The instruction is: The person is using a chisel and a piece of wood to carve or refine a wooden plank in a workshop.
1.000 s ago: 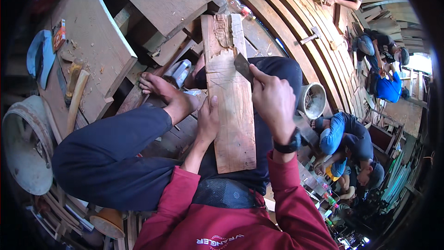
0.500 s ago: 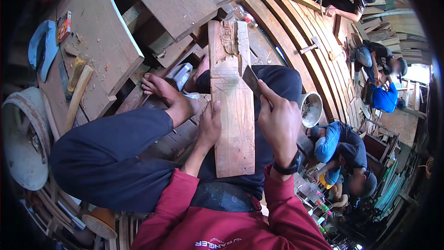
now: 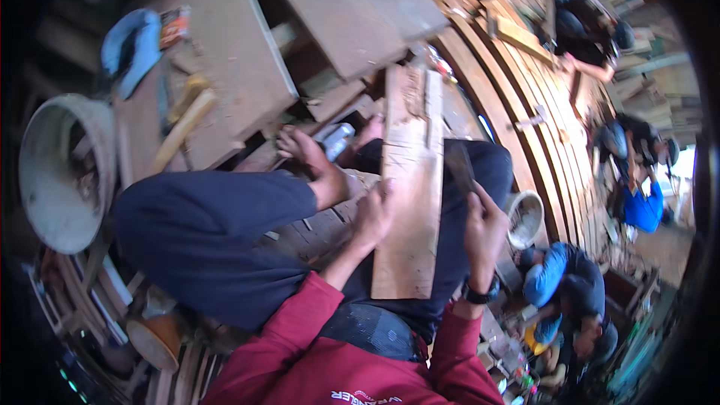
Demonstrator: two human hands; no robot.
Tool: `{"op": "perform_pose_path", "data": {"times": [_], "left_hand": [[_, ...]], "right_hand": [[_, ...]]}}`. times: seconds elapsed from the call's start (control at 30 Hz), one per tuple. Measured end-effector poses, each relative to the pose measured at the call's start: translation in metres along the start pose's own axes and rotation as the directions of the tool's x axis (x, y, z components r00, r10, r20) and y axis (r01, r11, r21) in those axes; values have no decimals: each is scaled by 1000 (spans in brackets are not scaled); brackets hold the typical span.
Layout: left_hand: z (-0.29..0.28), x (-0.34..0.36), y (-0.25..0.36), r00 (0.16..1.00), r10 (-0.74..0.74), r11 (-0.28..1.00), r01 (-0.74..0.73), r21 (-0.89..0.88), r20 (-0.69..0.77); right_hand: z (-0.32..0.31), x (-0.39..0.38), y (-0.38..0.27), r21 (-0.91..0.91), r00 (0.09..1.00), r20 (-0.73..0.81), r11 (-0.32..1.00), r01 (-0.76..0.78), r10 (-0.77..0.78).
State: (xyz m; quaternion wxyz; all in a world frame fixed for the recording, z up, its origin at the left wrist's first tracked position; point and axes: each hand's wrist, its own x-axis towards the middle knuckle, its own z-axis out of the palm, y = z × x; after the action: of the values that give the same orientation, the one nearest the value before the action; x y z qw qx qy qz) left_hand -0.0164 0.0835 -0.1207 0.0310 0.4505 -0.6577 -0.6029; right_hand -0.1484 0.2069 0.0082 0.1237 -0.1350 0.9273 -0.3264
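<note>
A pale wooden board (image 3: 411, 210) stands lengthwise over my lap, its far end rough and splintered around a carved-out recess (image 3: 411, 94). My left hand (image 3: 375, 216) grips the board's left edge, thumb on the face. In my right hand (image 3: 486, 232) is a flat-bladed hand tool (image 3: 460, 169), pointing away from me beside the board's right edge. The blade is blurred and appears apart from the wood; whether it is a knife or a chisel I cannot tell. My bare foot (image 3: 304, 146) rests left of the board, near a shiny metal object (image 3: 335, 141).
On the left plank (image 3: 225, 52) lie a blue curved object (image 3: 133, 49), a small box (image 3: 175, 26) and a wooden handle (image 3: 185, 127). Buckets stand at far left (image 3: 34, 180) and right (image 3: 525, 217). A hammer (image 3: 531, 120) lies on long planks. Several people work at right.
My right hand has drawn the blade from the board's recess toward the right and nearer me. The board has tilted slightly. My left hand keeps its hold, and the whole view has shifted.
</note>
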Motion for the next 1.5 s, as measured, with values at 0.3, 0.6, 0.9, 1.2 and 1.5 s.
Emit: {"op": "perform_pose_path", "data": {"times": [0.3, 0.6, 0.9, 1.2, 1.5], "left_hand": [[1, -15, 27, 992, 113, 993, -116, -33, -63], [-11, -30, 77, 866, 478, 878, -472, 78, -148], [-131, -62, 157, -41, 975, 201, -261, 944, -219], [-342, -240, 223, 546, 531, 847, -369, 383, -648], [-409, -436, 141, 361, 146, 702, -693, -160, -921]], "right_hand": [[-35, -6, 75, 228, 991, -111, 973, -44, 71], [-87, -4, 89, 331, 966, -257, 943, 47, 42], [-104, -9, 71, 443, 982, -190, 892, 89, -4], [-79, 33, 99, 321, 984, -166, 941, 109, -57], [-65, 44, 80, 247, 988, -134, 963, 112, -80]]}}
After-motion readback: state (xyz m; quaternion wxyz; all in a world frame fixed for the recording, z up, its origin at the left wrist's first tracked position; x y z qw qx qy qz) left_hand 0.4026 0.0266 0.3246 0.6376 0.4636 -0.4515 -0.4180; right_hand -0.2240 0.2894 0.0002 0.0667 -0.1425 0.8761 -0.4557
